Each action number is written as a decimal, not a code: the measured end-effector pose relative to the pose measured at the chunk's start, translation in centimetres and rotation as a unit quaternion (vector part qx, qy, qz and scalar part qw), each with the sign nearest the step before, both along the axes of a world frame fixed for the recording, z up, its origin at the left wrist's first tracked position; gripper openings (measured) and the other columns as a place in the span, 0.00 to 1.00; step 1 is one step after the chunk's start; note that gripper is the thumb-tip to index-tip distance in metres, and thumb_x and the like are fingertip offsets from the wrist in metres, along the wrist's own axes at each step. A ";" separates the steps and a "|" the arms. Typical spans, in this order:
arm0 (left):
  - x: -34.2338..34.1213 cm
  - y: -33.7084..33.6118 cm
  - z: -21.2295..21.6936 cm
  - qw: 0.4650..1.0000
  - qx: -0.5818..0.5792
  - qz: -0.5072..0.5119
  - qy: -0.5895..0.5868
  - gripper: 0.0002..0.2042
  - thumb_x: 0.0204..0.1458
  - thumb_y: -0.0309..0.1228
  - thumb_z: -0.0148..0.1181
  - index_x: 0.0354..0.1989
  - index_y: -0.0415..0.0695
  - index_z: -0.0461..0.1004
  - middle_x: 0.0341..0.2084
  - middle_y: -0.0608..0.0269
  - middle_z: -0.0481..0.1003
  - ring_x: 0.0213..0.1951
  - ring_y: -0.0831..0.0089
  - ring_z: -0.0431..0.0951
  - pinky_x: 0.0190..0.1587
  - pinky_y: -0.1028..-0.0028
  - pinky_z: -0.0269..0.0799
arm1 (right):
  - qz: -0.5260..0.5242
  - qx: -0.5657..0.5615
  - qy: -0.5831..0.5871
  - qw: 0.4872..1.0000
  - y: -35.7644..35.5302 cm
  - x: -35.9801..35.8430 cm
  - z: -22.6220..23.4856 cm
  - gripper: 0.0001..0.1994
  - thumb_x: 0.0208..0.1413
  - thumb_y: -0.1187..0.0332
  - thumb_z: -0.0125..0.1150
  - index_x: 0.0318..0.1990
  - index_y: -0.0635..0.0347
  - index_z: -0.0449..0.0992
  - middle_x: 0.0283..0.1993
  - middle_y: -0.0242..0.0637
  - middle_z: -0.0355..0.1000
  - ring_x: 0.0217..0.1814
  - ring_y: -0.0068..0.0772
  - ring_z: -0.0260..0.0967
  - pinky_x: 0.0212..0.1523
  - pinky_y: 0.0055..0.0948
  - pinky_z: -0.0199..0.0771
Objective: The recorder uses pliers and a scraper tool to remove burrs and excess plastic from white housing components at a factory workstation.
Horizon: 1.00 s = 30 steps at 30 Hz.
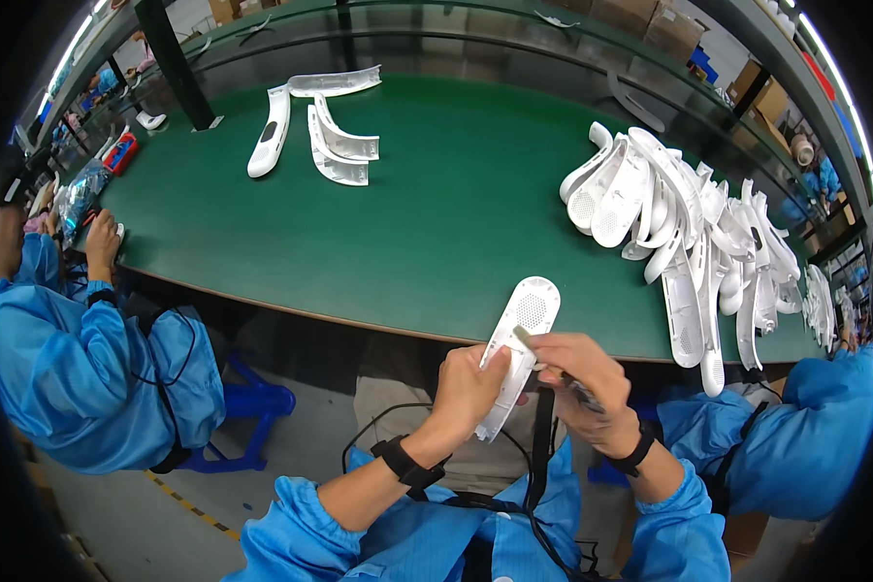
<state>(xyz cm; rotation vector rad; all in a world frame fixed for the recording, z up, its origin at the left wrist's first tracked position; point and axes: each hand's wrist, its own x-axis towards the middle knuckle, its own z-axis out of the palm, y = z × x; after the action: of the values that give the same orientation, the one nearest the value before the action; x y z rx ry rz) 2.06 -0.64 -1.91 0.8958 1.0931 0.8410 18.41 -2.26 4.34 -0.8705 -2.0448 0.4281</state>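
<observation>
My left hand (461,390) is closed around the lower half of a long white plastic shell (531,296). The shell has a patch of small holes near its rounded upper end and is tilted, with that end over the table's front edge. My right hand (592,383) is closed in a pinch on a small grey-green strip (523,334), whose tip is at the shell just below the holes. Something greyish also shows in the palm of that hand, too blurred to name.
A heap of white curved shells (684,213) lies at the table's right. Several more shells (325,145) lie at the far left on the green table (398,233). Co-workers in blue sit at left (97,369) and right (786,436). A cable (383,412) runs near my lap.
</observation>
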 end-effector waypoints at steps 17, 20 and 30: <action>-0.3 -0.2 0.1 1.000 -0.007 -0.005 0.006 0.15 0.64 0.33 0.50 0.37 0.30 0.74 0.24 0.57 0.77 0.21 0.72 0.79 0.20 0.75 0.74 | -0.050 -0.017 0.088 0.995 -0.1 -0.8 1.6 0.11 0.49 0.84 0.64 0.42 0.69 0.75 0.43 0.48 0.77 0.42 0.46 0.77 0.43 0.33 0.78; -0.2 -0.2 0.3 1.000 -0.009 -0.012 0.000 0.16 0.63 0.35 0.52 0.36 0.30 0.74 0.24 0.58 0.77 0.21 0.74 0.79 0.20 0.75 0.74 | -0.055 -0.014 0.070 0.996 0.6 -1.2 0.8 0.10 0.49 0.83 0.65 0.41 0.69 0.76 0.43 0.46 0.77 0.42 0.45 0.77 0.43 0.33 0.78; -0.2 -0.4 0.3 1.000 -0.007 0.006 0.005 0.14 0.63 0.32 0.51 0.34 0.31 0.74 0.22 0.60 0.75 0.20 0.74 0.78 0.19 0.76 0.74 | -0.065 -0.041 0.078 0.994 1.6 -1.4 1.6 0.10 0.51 0.82 0.64 0.42 0.67 0.76 0.40 0.45 0.78 0.38 0.43 0.78 0.40 0.31 0.77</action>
<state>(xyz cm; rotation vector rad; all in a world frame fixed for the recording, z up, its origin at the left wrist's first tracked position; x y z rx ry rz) 1.84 -1.04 -1.61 0.8838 1.1129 0.8380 17.02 -0.69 5.98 -0.9812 -1.8271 0.4948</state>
